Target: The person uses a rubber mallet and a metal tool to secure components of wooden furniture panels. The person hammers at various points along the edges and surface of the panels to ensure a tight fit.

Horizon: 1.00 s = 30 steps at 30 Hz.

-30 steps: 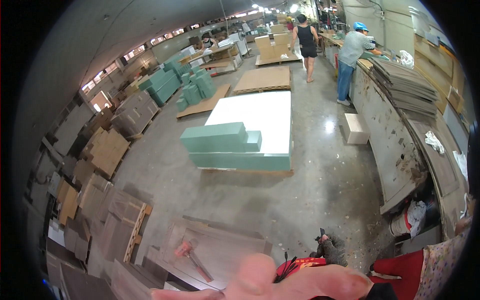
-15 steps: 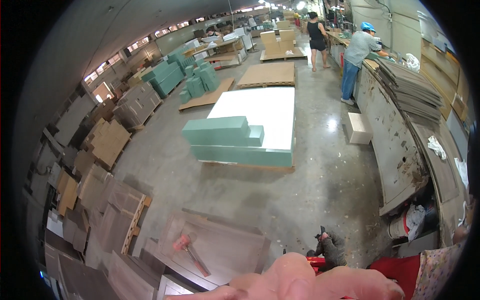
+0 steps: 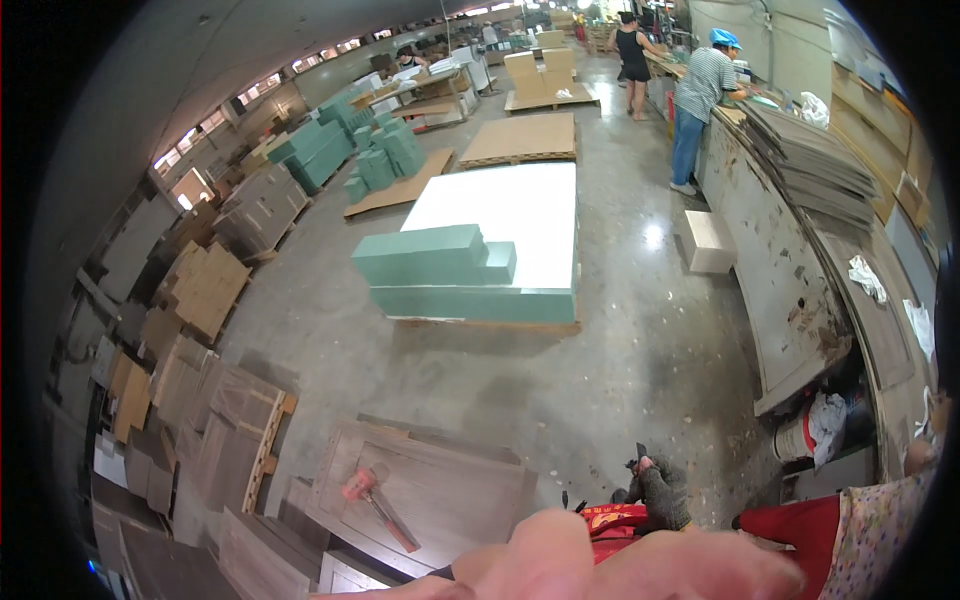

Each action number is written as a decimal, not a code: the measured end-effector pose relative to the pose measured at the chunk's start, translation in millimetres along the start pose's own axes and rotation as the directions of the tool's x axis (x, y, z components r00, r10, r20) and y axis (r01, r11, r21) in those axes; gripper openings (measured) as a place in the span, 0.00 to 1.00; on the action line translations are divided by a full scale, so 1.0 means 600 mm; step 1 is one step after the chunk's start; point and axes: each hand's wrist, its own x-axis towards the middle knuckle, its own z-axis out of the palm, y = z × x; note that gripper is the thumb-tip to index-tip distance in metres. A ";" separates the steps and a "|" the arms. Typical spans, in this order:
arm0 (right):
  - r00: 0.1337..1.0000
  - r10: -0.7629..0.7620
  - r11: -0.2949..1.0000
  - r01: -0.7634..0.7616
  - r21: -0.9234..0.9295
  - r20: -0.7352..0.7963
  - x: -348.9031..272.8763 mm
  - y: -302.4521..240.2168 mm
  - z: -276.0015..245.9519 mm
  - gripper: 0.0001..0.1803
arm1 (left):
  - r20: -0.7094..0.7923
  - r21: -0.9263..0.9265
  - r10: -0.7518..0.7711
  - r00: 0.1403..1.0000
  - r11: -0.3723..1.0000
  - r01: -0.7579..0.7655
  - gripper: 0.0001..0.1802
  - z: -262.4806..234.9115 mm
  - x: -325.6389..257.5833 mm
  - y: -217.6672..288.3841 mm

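Across the lower edge, very close and blurred, lies my bare left hand (image 3: pixel 555 560); its fingertips are hard to make out, and I cannot tell if it holds anything. To the right and beyond it, my right hand (image 3: pixel 662 495) in a dark grey glove is closed around a dark narrow tool (image 3: pixel 642 455) with its tip upward. Red cloth (image 3: pixel 612 522) with yellow printing shows between the two hands. Left of them, a mallet (image 3: pixel 372 500) with a reddish head lies on a brown panel (image 3: pixel 450 490), apart from both hands.
Ahead stands a pallet with a white-topped stack (image 3: pixel 510 215) and green boxes (image 3: pixel 430 255). A long bench (image 3: pixel 770 270) runs along the right, bearing stacked panels (image 3: pixel 810 160). Near it are a small carton (image 3: pixel 708 243) and a person in a blue cap (image 3: pixel 702 105). Brown panels (image 3: pixel 235 420) line the left.
The view has shifted slightly. My blurred left hand sits a little lower, so more red cloth shows. Far off, a person in black has turned toward the bench. The mallet stays in place.
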 end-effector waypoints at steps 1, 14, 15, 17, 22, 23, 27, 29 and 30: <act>1.000 -0.007 1.000 0.006 -0.019 -0.011 0.001 -0.002 0.007 0.16 | 0.049 0.040 -0.058 0.997 0.998 0.056 0.32 -0.005 0.001 0.004; 1.000 0.009 1.000 -0.009 0.017 -0.002 0.003 0.018 -0.003 0.15 | -0.171 0.347 0.286 0.943 0.913 -0.214 0.17 0.025 0.029 -0.066; 1.000 0.013 1.000 -0.013 0.021 -0.007 0.003 0.019 -0.003 0.15 | -0.136 0.356 0.268 0.954 0.912 -0.205 0.17 0.014 0.027 -0.061; 1.000 0.018 1.000 -0.018 0.024 -0.014 0.003 0.018 -0.003 0.15 | -0.084 0.370 0.227 0.970 0.911 -0.182 0.17 -0.006 0.023 -0.052; 1.000 -0.022 1.000 0.022 -0.022 0.000 0.004 0.020 -0.004 0.16 | 0.019 0.422 0.162 0.987 0.893 -0.155 0.16 -0.030 0.016 -0.035; 1.000 -0.023 1.000 0.023 -0.021 0.000 0.004 0.019 -0.003 0.16 | 0.040 0.436 0.150 0.988 0.887 -0.152 0.15 -0.033 0.014 -0.032; 1.000 0.011 1.000 -0.010 -0.008 0.028 0.007 0.028 -0.006 0.16 | 0.142 0.515 0.117 0.983 0.839 -0.175 0.14 -0.034 0.014 -0.025; 0.999 0.015 1.000 -0.015 0.000 0.039 0.008 0.038 -0.011 0.16 | 0.171 0.538 0.127 0.977 0.819 -0.200 0.14 -0.011 0.021 -0.025; 1.000 0.007 1.000 -0.007 -0.008 0.020 0.007 0.038 -0.019 0.16 | -0.080 0.426 0.120 0.990 0.902 -0.075 0.13 0.017 0.033 -0.024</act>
